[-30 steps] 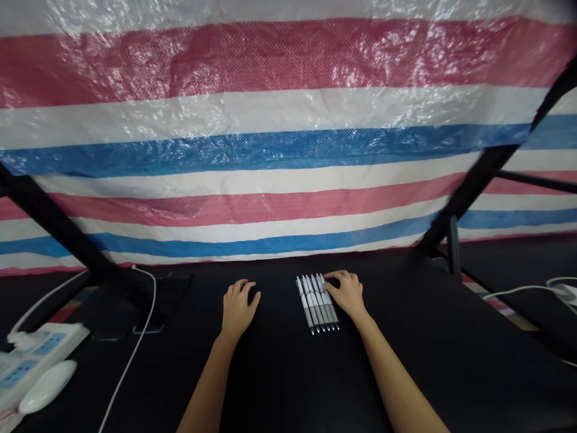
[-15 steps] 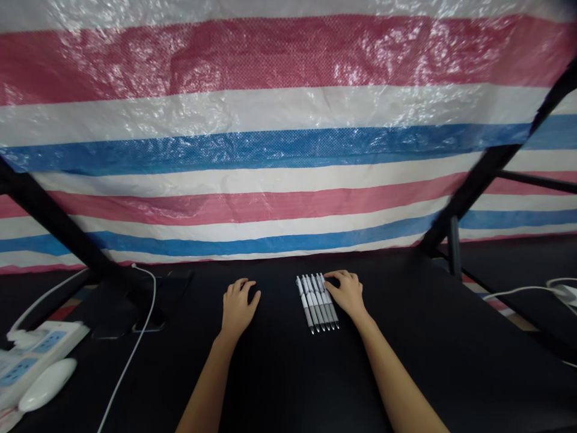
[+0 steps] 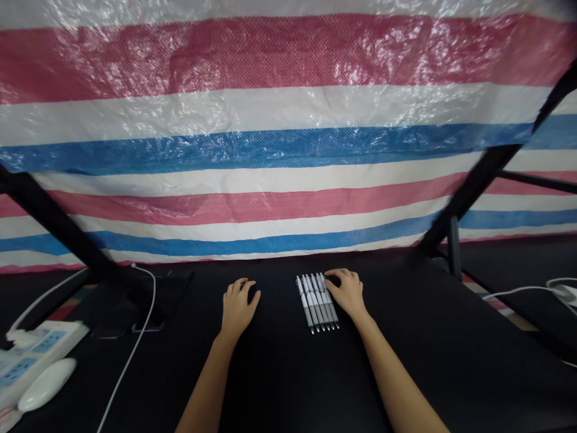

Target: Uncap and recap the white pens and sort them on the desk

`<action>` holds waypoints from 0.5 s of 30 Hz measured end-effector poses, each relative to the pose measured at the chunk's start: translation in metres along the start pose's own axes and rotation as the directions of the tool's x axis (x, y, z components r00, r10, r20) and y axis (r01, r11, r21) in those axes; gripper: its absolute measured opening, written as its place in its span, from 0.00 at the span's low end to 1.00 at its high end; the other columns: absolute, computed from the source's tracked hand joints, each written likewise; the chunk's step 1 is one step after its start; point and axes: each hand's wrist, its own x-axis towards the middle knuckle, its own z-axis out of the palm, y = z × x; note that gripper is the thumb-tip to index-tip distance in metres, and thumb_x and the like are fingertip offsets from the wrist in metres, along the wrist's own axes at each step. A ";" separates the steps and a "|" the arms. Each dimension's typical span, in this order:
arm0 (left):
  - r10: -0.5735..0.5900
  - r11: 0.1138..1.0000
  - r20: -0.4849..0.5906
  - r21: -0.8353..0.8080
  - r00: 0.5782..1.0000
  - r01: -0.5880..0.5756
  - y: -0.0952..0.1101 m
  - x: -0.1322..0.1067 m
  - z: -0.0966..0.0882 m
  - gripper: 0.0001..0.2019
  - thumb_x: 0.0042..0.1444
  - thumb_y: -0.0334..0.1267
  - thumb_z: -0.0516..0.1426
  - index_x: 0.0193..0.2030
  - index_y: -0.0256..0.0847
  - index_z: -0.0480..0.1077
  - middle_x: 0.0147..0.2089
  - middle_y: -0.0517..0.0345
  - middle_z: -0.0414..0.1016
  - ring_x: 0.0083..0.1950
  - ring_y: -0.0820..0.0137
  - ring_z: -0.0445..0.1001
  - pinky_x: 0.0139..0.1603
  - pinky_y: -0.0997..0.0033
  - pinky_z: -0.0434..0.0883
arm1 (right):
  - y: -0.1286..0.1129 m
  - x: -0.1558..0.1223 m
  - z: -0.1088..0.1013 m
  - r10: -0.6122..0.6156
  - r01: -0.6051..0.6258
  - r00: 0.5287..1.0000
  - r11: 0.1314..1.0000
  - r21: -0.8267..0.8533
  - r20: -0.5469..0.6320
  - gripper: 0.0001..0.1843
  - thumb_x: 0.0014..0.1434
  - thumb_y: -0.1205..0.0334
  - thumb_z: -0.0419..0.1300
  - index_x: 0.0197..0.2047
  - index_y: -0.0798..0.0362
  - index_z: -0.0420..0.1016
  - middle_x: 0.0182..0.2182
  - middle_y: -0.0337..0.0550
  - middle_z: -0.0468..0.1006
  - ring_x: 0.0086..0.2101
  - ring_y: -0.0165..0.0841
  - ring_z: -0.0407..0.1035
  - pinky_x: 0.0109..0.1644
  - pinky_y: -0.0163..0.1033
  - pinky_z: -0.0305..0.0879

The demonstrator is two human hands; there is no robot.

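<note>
Several white-and-grey click pens (image 3: 317, 304) lie side by side in a slanted row on the black table (image 3: 288, 379), their dark tips toward me. My right hand (image 3: 348, 293) rests at the right side of the row, fingers bent and apart. Its thumb and index finger are at the upper end of the rightmost pen; whether they touch it I cannot tell. My left hand (image 3: 237, 305) lies on the table to the left of the pens, well apart from them. Its fingers are loosely curved and spread, with nothing in them.
At the left are a white power strip (image 3: 58, 343), a white computer mouse (image 3: 48, 385) and a white cable (image 3: 135, 349). A dark phone-like slab (image 3: 151, 328) lies behind the cable. Black frame bars (image 3: 469, 192) slant up on both sides before a striped plastic sheet (image 3: 270, 207).
</note>
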 end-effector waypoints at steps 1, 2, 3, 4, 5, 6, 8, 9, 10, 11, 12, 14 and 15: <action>0.000 1.000 0.003 0.000 1.000 0.000 0.000 0.000 0.000 0.13 0.57 0.40 0.52 0.47 0.42 0.70 0.52 0.51 0.69 0.53 0.59 0.65 0.50 0.58 0.64 | -0.001 0.000 -0.001 -0.010 0.010 1.000 1.000 0.001 -0.009 0.11 0.52 0.60 0.56 0.38 0.47 0.76 0.42 0.42 0.74 0.47 0.43 0.59 0.49 0.49 0.53; 0.000 1.000 0.005 -0.001 1.000 0.000 0.000 0.000 0.000 0.13 0.57 0.40 0.52 0.47 0.42 0.70 0.52 0.51 0.69 0.53 0.59 0.65 0.49 0.57 0.64 | -0.002 0.000 -0.001 -0.019 0.019 1.000 1.000 0.001 -0.018 0.10 0.52 0.60 0.56 0.37 0.47 0.75 0.42 0.42 0.74 0.47 0.43 0.59 0.49 0.49 0.53; 0.000 1.000 0.006 -0.002 1.000 0.000 0.000 0.000 0.000 0.13 0.57 0.40 0.52 0.47 0.42 0.70 0.52 0.51 0.69 0.53 0.59 0.65 0.49 0.58 0.64 | -0.003 -0.001 -0.001 -0.029 0.029 0.999 1.000 0.000 -0.022 0.10 0.52 0.60 0.55 0.37 0.47 0.75 0.42 0.42 0.74 0.47 0.43 0.59 0.49 0.48 0.53; 0.001 1.000 0.006 -0.003 1.000 -0.001 0.000 0.000 0.000 0.13 0.57 0.40 0.52 0.47 0.42 0.70 0.52 0.51 0.69 0.53 0.59 0.65 0.49 0.58 0.64 | -0.005 -0.002 -0.002 -0.039 0.039 0.999 0.999 -0.001 -0.024 0.10 0.52 0.60 0.55 0.37 0.47 0.75 0.41 0.42 0.74 0.47 0.43 0.59 0.49 0.48 0.53; 0.002 1.000 0.005 -0.004 1.000 -0.002 0.000 0.000 0.000 0.13 0.57 0.40 0.52 0.47 0.42 0.70 0.52 0.51 0.69 0.53 0.59 0.65 0.49 0.58 0.64 | -0.006 -0.002 -0.002 -0.051 0.051 0.998 0.999 -0.001 -0.021 0.09 0.52 0.60 0.55 0.36 0.47 0.75 0.41 0.42 0.74 0.47 0.43 0.59 0.49 0.48 0.53; 0.002 1.000 0.004 -0.005 1.000 -0.002 0.000 0.000 0.000 0.13 0.57 0.40 0.52 0.47 0.43 0.70 0.52 0.51 0.69 0.53 0.59 0.65 0.49 0.58 0.64 | -0.008 -0.003 -0.002 -0.067 0.067 0.998 0.998 -0.001 -0.017 0.09 0.52 0.60 0.55 0.36 0.47 0.75 0.41 0.42 0.74 0.47 0.43 0.59 0.49 0.48 0.53; 0.004 1.000 0.002 -0.006 1.000 -0.004 -0.001 0.000 0.000 0.14 0.57 0.41 0.52 0.47 0.43 0.70 0.52 0.51 0.68 0.53 0.59 0.65 0.50 0.57 0.64 | -0.011 -0.005 -0.002 -0.108 0.108 0.994 0.994 -0.001 -0.007 0.08 0.53 0.60 0.55 0.35 0.48 0.75 0.41 0.42 0.74 0.46 0.42 0.59 0.48 0.48 0.53; 0.004 1.000 0.002 -0.007 1.000 -0.004 -0.001 0.000 0.000 0.14 0.57 0.41 0.51 0.47 0.43 0.70 0.52 0.51 0.68 0.53 0.59 0.65 0.50 0.57 0.64 | -0.013 -0.006 -0.002 -0.131 0.131 0.991 0.991 -0.001 -0.001 0.08 0.53 0.60 0.55 0.35 0.48 0.75 0.41 0.42 0.74 0.46 0.42 0.59 0.48 0.47 0.54; 0.004 1.000 0.001 -0.009 1.000 -0.004 -0.002 0.000 0.001 0.14 0.57 0.41 0.51 0.47 0.43 0.70 0.52 0.51 0.68 0.53 0.59 0.65 0.50 0.57 0.64 | -0.015 -0.008 -0.002 -0.155 0.155 0.988 0.988 -0.003 0.006 0.08 0.53 0.61 0.55 0.34 0.48 0.75 0.41 0.42 0.74 0.46 0.42 0.59 0.48 0.47 0.54; 0.004 1.000 0.001 -0.010 1.000 -0.004 -0.002 0.000 0.001 0.14 0.57 0.41 0.51 0.47 0.43 0.70 0.52 0.51 0.68 0.53 0.59 0.65 0.50 0.57 0.64 | -0.017 -0.009 -0.002 -0.177 0.177 0.984 0.984 -0.006 0.014 0.08 0.53 0.61 0.55 0.34 0.48 0.75 0.41 0.42 0.74 0.46 0.42 0.59 0.48 0.47 0.54; 0.004 1.000 0.001 -0.011 1.000 -0.004 -0.002 0.000 0.001 0.14 0.57 0.41 0.51 0.47 0.43 0.70 0.52 0.51 0.68 0.53 0.59 0.65 0.50 0.57 0.64 | -0.019 -0.010 -0.002 -0.199 0.199 0.980 0.980 -0.009 0.024 0.08 0.53 0.60 0.55 0.34 0.48 0.75 0.41 0.42 0.74 0.46 0.42 0.59 0.48 0.46 0.54; 0.005 1.000 -0.002 -0.012 1.000 -0.005 -0.002 0.000 0.001 0.14 0.57 0.41 0.51 0.47 0.43 0.70 0.52 0.50 0.68 0.53 0.59 0.65 0.50 0.57 0.64 | -0.023 -0.013 -0.001 -0.239 0.240 0.970 0.971 -0.019 0.050 0.07 0.54 0.60 0.55 0.33 0.48 0.75 0.41 0.43 0.74 0.46 0.42 0.59 0.48 0.46 0.54; 0.005 1.000 -0.003 -0.012 1.000 -0.005 -0.002 0.000 0.001 0.14 0.57 0.41 0.52 0.47 0.43 0.70 0.52 0.50 0.68 0.53 0.59 0.65 0.50 0.57 0.64 | -0.026 -0.015 0.000 -0.258 0.260 0.964 0.965 -0.024 0.064 0.07 0.54 0.60 0.55 0.33 0.48 0.75 0.41 0.43 0.73 0.47 0.42 0.59 0.48 0.46 0.53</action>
